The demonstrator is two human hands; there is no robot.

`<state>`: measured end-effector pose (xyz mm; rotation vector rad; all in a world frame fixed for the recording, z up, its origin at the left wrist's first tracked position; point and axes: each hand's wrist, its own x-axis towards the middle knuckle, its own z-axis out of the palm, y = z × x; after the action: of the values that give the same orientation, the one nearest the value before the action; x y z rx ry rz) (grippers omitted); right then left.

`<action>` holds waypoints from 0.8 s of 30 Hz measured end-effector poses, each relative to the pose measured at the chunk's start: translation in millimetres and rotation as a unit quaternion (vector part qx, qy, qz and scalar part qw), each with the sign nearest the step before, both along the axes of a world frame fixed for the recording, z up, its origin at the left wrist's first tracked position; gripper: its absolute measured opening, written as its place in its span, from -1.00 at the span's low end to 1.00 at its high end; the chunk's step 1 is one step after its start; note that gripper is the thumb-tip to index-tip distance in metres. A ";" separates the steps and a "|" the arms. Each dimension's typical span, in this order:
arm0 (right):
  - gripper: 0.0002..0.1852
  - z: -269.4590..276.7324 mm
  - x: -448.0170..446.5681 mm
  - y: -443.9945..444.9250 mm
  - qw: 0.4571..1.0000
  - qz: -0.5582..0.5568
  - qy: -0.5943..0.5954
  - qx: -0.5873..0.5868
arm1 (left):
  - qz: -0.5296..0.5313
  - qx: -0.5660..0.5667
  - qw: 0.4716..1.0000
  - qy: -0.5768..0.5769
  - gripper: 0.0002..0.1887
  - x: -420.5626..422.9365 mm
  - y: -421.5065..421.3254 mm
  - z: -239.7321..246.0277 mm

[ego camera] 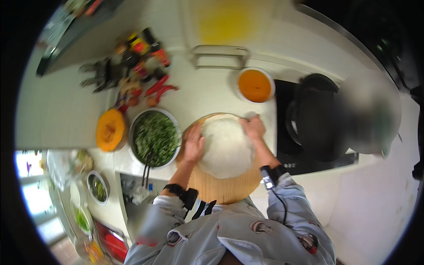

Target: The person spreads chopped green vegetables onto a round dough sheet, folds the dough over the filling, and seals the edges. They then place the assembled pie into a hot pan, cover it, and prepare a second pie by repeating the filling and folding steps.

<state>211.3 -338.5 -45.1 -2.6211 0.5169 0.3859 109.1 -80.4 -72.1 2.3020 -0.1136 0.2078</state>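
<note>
A large, thin, round sheet of pale dough lies on a round wooden board, whose near part overhangs the counter's front edge. At the dough's left edge, my left hand rests flat with its fingers pointing away from me. My right hand is at the upper right edge of the dough, its fingers bent; whether they pinch the dough cannot be made out. To the left of the board stands a white-rimmed bowl of chopped greens with dark chopsticks leaning in it.
A bowl of orange liquid stands behind, beside the black cooktop with a dark pan. At left are a halved pumpkin, red chillies and bottles. A sink lies front left.
</note>
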 end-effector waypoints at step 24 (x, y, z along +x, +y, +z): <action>-0.75 -5.9 -141.8 -419.9 0.928 -0.303 -0.150 -0.160 | -0.040 0.106 0.993 -0.043 -0.37 3.7 -9.5 -7.5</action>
<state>69.5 -758.3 -51.0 -2.5625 1.3111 -0.3184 112.9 -89.9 -79.6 2.4939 -0.2851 0.2653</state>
